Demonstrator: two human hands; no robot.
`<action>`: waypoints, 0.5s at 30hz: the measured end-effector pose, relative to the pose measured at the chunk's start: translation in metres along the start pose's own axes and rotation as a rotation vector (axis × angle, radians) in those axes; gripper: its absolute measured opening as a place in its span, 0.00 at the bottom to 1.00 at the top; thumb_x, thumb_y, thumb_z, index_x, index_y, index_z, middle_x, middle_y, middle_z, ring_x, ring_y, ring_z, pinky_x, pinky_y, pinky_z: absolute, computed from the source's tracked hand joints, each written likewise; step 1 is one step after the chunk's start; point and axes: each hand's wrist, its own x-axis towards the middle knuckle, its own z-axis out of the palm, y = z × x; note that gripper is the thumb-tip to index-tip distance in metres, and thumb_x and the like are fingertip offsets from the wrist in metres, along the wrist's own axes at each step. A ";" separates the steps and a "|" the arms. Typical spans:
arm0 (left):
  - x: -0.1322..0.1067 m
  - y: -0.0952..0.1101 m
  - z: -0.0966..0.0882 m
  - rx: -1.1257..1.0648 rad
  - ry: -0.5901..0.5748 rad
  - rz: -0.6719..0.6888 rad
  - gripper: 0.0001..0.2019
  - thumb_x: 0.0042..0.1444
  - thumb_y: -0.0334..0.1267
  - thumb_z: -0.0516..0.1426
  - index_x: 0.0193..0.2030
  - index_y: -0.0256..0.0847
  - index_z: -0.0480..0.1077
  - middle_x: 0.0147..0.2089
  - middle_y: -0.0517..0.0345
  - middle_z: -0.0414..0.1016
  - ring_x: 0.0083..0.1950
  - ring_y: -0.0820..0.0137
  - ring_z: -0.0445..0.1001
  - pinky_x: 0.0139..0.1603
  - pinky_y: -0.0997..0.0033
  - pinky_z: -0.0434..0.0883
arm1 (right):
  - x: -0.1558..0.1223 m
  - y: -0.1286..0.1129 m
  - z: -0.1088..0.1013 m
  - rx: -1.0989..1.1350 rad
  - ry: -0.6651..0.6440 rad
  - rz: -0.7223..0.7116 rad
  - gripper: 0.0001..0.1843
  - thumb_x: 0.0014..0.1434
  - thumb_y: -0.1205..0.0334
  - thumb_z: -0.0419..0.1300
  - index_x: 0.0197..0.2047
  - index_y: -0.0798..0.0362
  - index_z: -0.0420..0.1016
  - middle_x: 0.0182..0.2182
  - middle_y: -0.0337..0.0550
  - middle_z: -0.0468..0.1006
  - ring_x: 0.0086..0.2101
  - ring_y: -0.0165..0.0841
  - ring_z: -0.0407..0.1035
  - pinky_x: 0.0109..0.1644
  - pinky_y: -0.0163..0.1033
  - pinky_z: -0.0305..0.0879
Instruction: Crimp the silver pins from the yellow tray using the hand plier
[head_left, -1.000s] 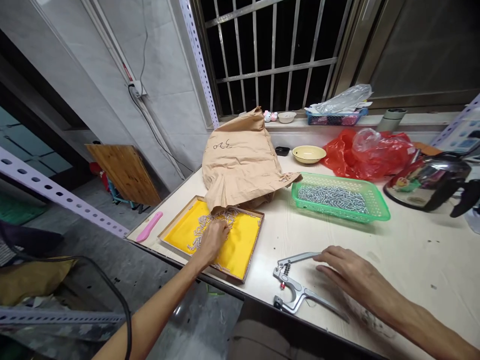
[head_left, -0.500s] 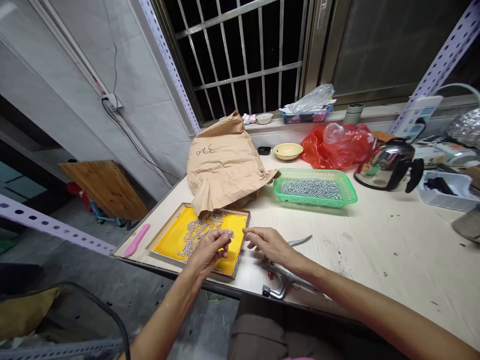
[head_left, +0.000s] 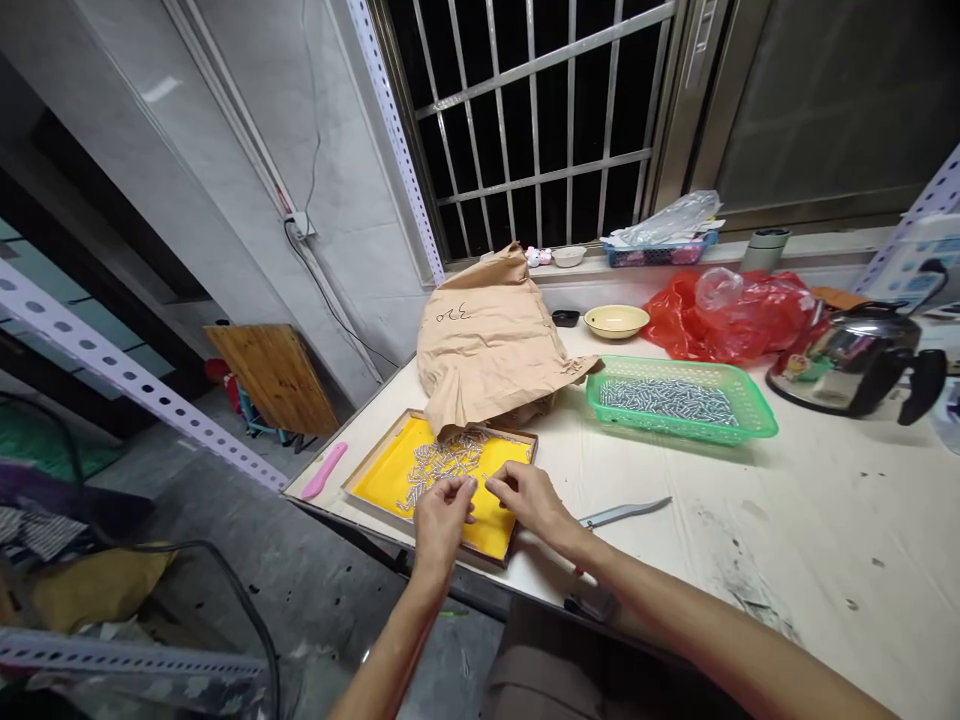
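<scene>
A yellow-lined tray (head_left: pixel 382 472) lies at the table's near left edge with several small silver metal pieces (head_left: pixel 442 462) scattered in it. My left hand (head_left: pixel 442 510) hovers over the tray's near side, fingers pinched on a small silver piece. My right hand (head_left: pixel 529 500) is just to its right, fingertips curled and almost touching the left hand's fingers; whether it holds anything is not visible. Behind my right forearm lies a metal hand press tool (head_left: pixel 622 514), mostly hidden.
A crumpled brown paper bag (head_left: pixel 491 340) overhangs the tray's far side. A green basket (head_left: pixel 750 425) of silver pieces, a yellow bowl (head_left: pixel 616 321), a red plastic bag (head_left: pixel 727 315) and a kettle (head_left: pixel 859 360) stand further back. A pink strip (head_left: pixel 324 470) lies left of the tray.
My left hand lifted from the pieces in the tray with a small piece pinched. My right hand left the press tool and came left to meet it over the tray.
</scene>
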 end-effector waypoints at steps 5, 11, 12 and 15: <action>-0.013 0.007 -0.001 0.095 -0.098 0.013 0.17 0.44 0.49 0.61 0.32 0.36 0.73 0.27 0.60 0.72 0.24 0.75 0.69 0.22 0.78 0.67 | -0.011 -0.021 -0.030 -0.490 -0.099 -0.262 0.16 0.61 0.66 0.54 0.53 0.55 0.66 0.45 0.50 0.71 0.43 0.35 0.67 0.44 0.38 0.63; -0.041 0.010 0.035 0.030 -0.462 -0.229 0.18 0.40 0.49 0.63 0.30 0.35 0.71 0.19 0.65 0.66 0.17 0.80 0.60 0.14 0.81 0.58 | -0.082 0.009 -0.100 -0.696 -0.203 -0.109 0.14 0.66 0.59 0.47 0.37 0.53 0.72 0.34 0.43 0.71 0.34 0.31 0.67 0.38 0.35 0.60; -0.044 0.008 0.041 0.061 -0.497 -0.245 0.17 0.40 0.48 0.63 0.30 0.35 0.71 0.17 0.67 0.64 0.16 0.80 0.59 0.14 0.81 0.56 | -0.098 0.017 -0.109 -0.728 -0.219 -0.069 0.12 0.65 0.58 0.50 0.37 0.53 0.71 0.34 0.43 0.70 0.33 0.31 0.67 0.37 0.35 0.59; -0.050 0.002 0.056 0.185 -0.569 -0.272 0.15 0.43 0.46 0.61 0.29 0.35 0.70 0.13 0.69 0.61 0.14 0.80 0.56 0.12 0.80 0.53 | -0.136 0.033 -0.124 -0.810 -0.226 0.028 0.09 0.62 0.57 0.55 0.38 0.53 0.69 0.36 0.43 0.69 0.33 0.32 0.66 0.34 0.36 0.57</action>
